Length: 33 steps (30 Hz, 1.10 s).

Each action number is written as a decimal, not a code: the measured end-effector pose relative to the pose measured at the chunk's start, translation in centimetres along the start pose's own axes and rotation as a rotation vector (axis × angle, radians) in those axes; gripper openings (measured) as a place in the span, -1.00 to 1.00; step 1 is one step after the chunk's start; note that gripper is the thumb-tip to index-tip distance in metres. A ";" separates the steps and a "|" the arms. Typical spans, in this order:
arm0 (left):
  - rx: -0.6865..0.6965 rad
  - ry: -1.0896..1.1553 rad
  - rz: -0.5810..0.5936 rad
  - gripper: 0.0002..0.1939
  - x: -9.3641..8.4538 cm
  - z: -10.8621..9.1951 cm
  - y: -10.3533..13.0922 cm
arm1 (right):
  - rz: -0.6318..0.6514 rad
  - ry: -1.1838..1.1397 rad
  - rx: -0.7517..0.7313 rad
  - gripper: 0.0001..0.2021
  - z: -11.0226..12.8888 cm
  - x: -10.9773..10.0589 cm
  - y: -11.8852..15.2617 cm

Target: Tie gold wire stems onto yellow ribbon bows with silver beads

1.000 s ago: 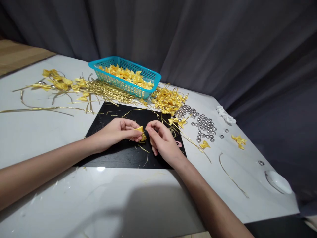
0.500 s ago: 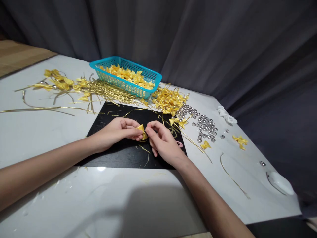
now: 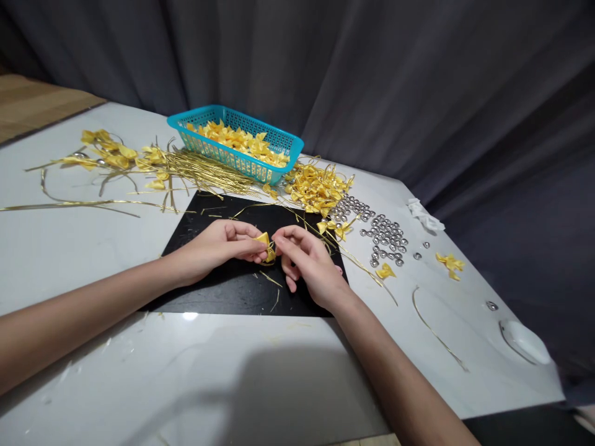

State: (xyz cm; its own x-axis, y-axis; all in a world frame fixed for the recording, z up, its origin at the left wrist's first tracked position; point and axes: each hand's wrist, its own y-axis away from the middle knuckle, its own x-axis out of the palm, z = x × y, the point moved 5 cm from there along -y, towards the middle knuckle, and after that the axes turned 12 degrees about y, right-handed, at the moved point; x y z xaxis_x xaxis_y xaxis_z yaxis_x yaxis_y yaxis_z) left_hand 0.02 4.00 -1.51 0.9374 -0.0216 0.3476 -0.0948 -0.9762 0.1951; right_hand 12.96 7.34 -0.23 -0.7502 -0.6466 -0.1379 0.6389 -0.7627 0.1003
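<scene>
Over the black mat [image 3: 218,294], my left hand [image 3: 227,244] pinches a small yellow ribbon bow [image 3: 264,240] between thumb and fingers. A thin gold cord [image 3: 272,246] is at the bow, between both hands. My right hand [image 3: 304,260] is close on the bow's right side, thumb and forefinger pressed together at the cord's end. The fingertips partly cover the bow and the cord. Short gold clippings [image 3: 270,280] lie on the mat below the hands.
Behind the mat stands a blue basket [image 3: 290,158] of yellow bows, with a bundle of gold cords [image 3: 209,172] before it. To the right lie a heap of corded bows [image 3: 318,186], several silver beads [image 3: 387,232], a white cloth piece [image 3: 425,215] and a white computer mouse [image 3: 527,342].
My right hand's fingertips have shifted slightly up and its lower fingers have moved a little. The left hand with the bow has hardly moved.
</scene>
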 end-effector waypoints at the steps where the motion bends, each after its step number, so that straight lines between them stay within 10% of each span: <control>1: 0.000 -0.006 0.000 -0.95 0.0 0.0 0.0 | 0.012 0.011 -0.004 -0.78 0.0 0.1 0.0; 33: -0.014 -0.012 -0.004 -0.90 -0.3 0.2 -0.1 | -0.225 -0.086 -0.169 -0.82 1.3 -2.5 -0.1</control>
State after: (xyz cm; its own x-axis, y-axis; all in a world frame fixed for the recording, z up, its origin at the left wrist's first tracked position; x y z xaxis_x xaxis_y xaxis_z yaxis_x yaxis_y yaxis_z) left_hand -0.16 4.05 -1.79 0.9417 -0.0201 0.3357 -0.0956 -0.9731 0.2098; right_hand 14.58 9.03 1.35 -0.8834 -0.4655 -0.0535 0.4685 -0.8788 -0.0904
